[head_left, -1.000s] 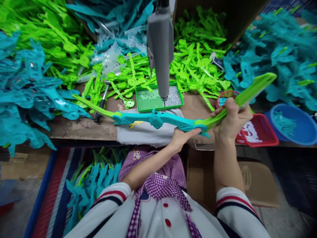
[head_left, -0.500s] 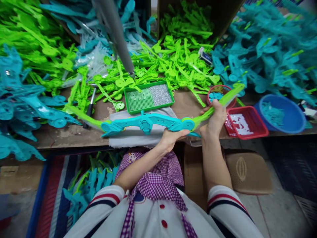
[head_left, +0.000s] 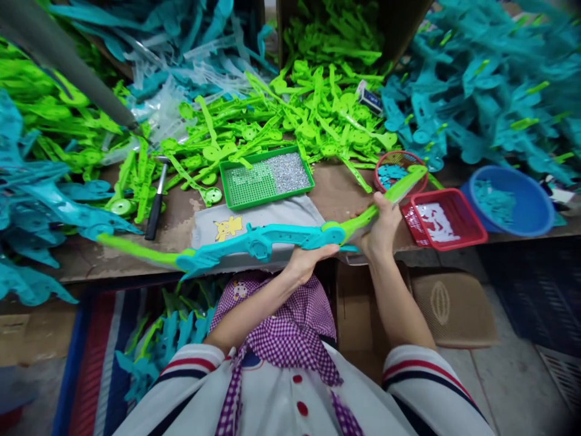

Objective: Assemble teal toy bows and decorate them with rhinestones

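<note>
Both my hands hold a long toy bow point(head_left: 261, 241), with a turquoise middle grip and bright green limbs, above the table's front edge. My left hand point(head_left: 305, 263) is closed on the turquoise part near its right-hand round joint. Fingers of my right hand point(head_left: 384, 224) wrap around the right green limb, just beyond that joint. The bow tilts, its left end lower than its right. Beneath it lies a grey cloth point(head_left: 290, 215) with a yellow cartoon print, partly covered by the bow.
Behind the cloth sits a green tray point(head_left: 231, 203) of small metal pieces, with a hammer point(head_left: 157, 203) to its left. Green limbs point(head_left: 318, 115) pile up beyond. Turquoise parts point(head_left: 472, 91) heap at right, near red baskets point(head_left: 482, 227) and a blue basin point(head_left: 540, 209). A grey pole point(head_left: 91, 85) slants in from upper left.
The bow's left end has swung down and toward me, uncovering the hammer and the cloth's print. The grey pole appears farther left. My hands keep their hold.
</note>
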The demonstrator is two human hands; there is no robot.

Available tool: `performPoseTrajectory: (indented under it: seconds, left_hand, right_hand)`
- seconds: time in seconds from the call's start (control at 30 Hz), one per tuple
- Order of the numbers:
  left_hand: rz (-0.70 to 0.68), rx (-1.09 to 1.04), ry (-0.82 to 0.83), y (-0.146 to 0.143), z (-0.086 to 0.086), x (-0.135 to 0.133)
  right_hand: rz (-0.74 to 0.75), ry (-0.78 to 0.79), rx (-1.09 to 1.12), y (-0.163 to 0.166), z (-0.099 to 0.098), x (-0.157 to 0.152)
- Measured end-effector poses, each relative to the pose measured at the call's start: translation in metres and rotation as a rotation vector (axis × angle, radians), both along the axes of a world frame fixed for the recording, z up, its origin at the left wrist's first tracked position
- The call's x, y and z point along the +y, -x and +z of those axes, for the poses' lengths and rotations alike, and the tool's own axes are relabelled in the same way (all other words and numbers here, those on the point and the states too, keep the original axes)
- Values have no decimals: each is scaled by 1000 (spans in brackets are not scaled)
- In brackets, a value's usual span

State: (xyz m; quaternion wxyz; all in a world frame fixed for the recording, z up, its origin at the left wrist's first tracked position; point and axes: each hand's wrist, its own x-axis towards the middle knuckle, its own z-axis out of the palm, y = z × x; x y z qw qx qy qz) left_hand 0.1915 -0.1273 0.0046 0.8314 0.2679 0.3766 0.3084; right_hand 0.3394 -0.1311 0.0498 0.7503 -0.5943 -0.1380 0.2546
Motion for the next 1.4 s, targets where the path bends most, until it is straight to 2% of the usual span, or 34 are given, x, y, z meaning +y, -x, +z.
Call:
performPoseTrajectory:
  seconds: [0.07,0.13,0.2,0.33,0.47,0.53,0.6,0.67,0.7,0.73,0.8,0.83,0.9,1.0,1.13,1.3,1.4]
  left_hand:
    - [11,21,-157,2,-7,2]
    - [2,58,-272,3,-13,4]
    - [-3,76,-286,3,-17,4]
    - [-4,72,-216,0,-18,8]
    - [-39,120,-309,0,-20,21]
    - [-103,151,-386,14,-22,23]
    - [-217,216,-502,41,-21,20]
    - [-328,308,-729,80,-16,17]
    - [-259,399,-901,99,-11,17]
    - [-128,513,-1078,117,-5,20]
    - [132,754,-1325,141,8,33]
    - [232,854,-1408,146,13,42]
    - [320,994,-1535,143,18,57]
    - [260,1011,-1693,126,11,71]
    - [221,1062,-1749,117,-1,82]
    - [-49,1217,-1793,140,11,103]
    - [-221,1234,-1840,151,17,117]
  right_hand:
    - [101,-46,51,-2,6,-11]
    - [118,-105,128,-4,9,-17]
    - [57,-155,208,-4,5,-18]
    - [-44,-168,309,0,-15,-8]
    - [-116,-227,241,-1,-30,5]
    - [-155,-294,152,-4,-33,11]
    - [-181,-352,62,-9,-38,15]
    - [-173,-372,-12,-14,-43,16]
    - [-158,-373,-41,-16,-47,16]
    - [-143,-373,-65,-18,-50,14]
    - [-120,-377,-96,-21,-55,10]
    - [-111,-375,-102,-22,-56,8]
    - [-96,-348,-101,-23,-58,3]
    - [-99,-280,-118,-26,-60,-2]
    - [-71,-184,-158,-35,-64,1]
    - [-59,-207,-150,-35,-63,1]
    - [-86,-265,-102,-26,-59,1]
